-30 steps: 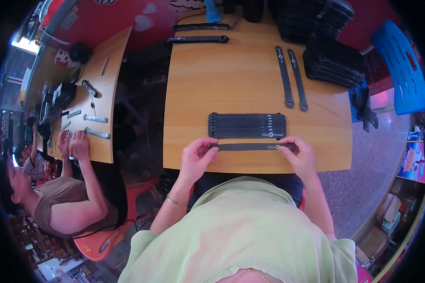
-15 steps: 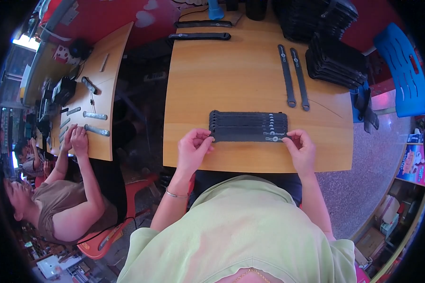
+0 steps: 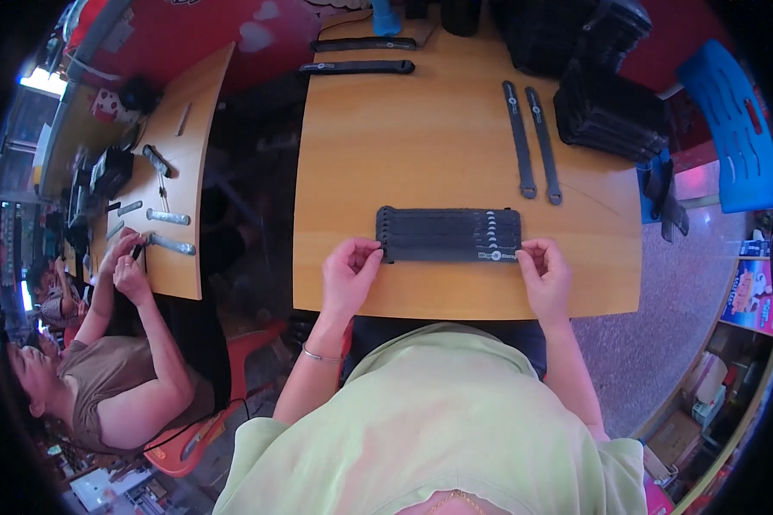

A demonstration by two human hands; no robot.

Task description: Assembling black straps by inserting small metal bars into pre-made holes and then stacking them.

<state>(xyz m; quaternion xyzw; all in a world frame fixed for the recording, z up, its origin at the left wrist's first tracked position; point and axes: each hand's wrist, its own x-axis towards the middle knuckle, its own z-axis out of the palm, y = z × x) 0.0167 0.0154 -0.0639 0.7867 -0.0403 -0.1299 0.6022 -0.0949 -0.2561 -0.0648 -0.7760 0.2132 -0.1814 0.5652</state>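
A row of dark grey hook-and-loop straps [image 3: 438, 232] lies flat near the table's front edge, each overlapping the one behind it, rounded ends lined up on the left. My left hand [image 3: 350, 268] pinches the left end of the nearest strap [image 3: 438, 255]. At that strap's right end, near its white print, the thumb and fingers of my right hand [image 3: 544, 270] are closed. Both forearms come in from below.
Two loose straps [image 3: 532, 142] lie at the right of the wooden table [image 3: 404, 137]. More strap bundles [image 3: 356, 67] rest at the far left. Black stacks [image 3: 610, 112] fill the far right corner, beside a blue chair [image 3: 730, 129]. A co-worker [image 3: 129, 369] sits at another table [image 3: 193, 129] on the left.
The nearest strap now covers more of the one behind it, and only its print shows in full. Both hands keep their pinch. The co-worker's hands have shifted slightly nearer.
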